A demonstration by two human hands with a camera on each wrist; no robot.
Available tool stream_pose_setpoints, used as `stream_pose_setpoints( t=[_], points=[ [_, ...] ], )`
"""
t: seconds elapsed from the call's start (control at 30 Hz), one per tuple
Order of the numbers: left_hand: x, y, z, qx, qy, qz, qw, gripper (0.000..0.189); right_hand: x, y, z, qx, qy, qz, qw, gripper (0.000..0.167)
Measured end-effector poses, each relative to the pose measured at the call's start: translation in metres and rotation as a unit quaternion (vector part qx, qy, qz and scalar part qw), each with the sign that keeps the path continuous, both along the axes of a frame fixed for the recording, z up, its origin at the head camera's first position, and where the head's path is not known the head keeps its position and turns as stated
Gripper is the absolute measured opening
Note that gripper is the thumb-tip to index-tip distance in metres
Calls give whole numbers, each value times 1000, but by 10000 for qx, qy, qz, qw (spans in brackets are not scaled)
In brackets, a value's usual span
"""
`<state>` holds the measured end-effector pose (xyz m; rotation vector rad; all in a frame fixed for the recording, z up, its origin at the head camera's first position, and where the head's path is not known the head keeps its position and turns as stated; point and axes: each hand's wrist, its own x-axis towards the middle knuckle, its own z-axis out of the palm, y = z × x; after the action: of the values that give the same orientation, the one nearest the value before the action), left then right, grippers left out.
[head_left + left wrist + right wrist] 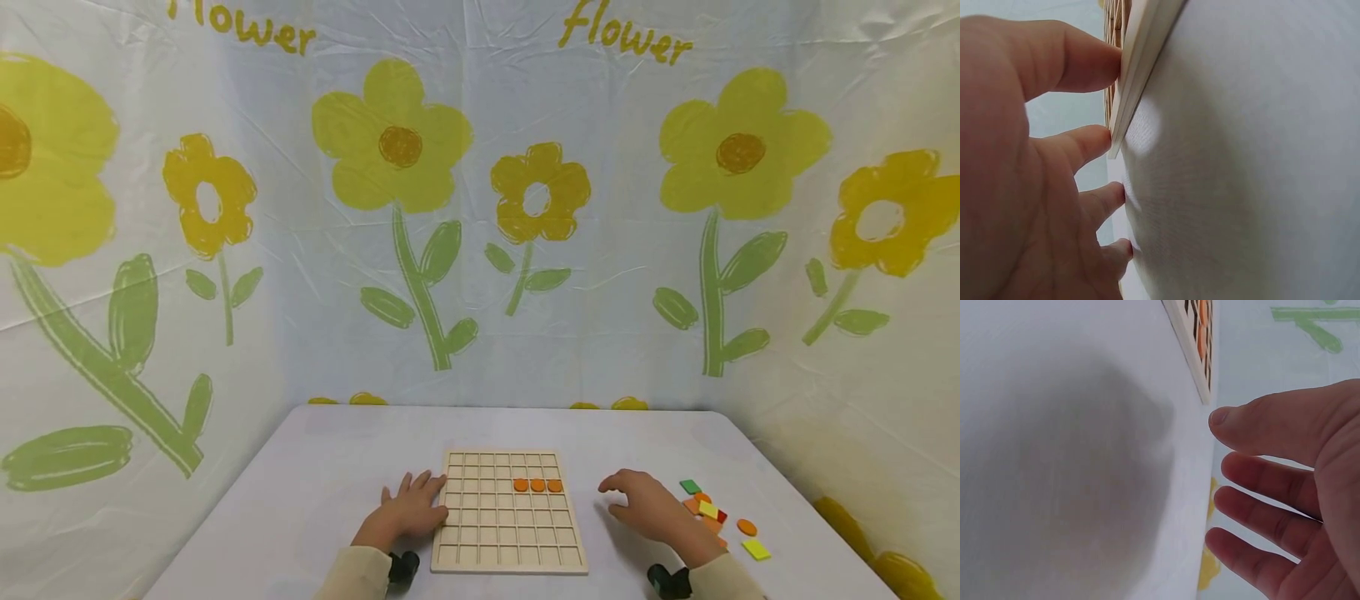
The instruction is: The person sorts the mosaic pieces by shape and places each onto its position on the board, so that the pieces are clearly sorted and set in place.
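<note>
On the bench (247, 550), seen from the head: a pale wooden grid board (498, 533) lies flat near the middle, with one of the hands to either side of it.
Orange discs (537, 485): three sit side by side in the rightmost cells of the board's third row from the far edge.
Left hand (411, 507): palm down at the board's left edge, fingers spread and reaching forward, thumb set apart and pointing toward the grid; it touches the board without gripping it.
Right hand (651, 506): raised over the bench between the board and the loose pieces (708, 510), forearm slanting in from the near right, fingers bent toward the board, thumb and fingers apart.
Loose pieces: a small cluster beside the right wrist, orange, yellow, red and green, partly hidden by the forearm; an orange disc (746, 527) and a yellow square (756, 549) lie just to its right.
Sleeves (363, 575): light, with a dark wrist mount at each cuff.
Board edge, from the left wrist: the thumb presses its side, the next fingertip meets it near the corner, and two further fingertips rest on the bench.
Thumb and fingers, from the right wrist: thumb extended, three visible fingers gently bent below it with gaps between; the board's corner appears beyond the thumb, and a soft shadow falls on the bench.
</note>
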<state>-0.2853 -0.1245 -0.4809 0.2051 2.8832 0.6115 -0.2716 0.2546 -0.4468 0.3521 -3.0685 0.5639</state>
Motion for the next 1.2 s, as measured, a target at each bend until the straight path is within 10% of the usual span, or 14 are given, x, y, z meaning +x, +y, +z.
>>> stream_pose_setpoints(
  t=[1.2],
  points=[
    [0, 0, 0, -108, -4, 49, 9999, 62, 25, 63, -6, 301, -314, -67, 9990, 19]
  ],
)
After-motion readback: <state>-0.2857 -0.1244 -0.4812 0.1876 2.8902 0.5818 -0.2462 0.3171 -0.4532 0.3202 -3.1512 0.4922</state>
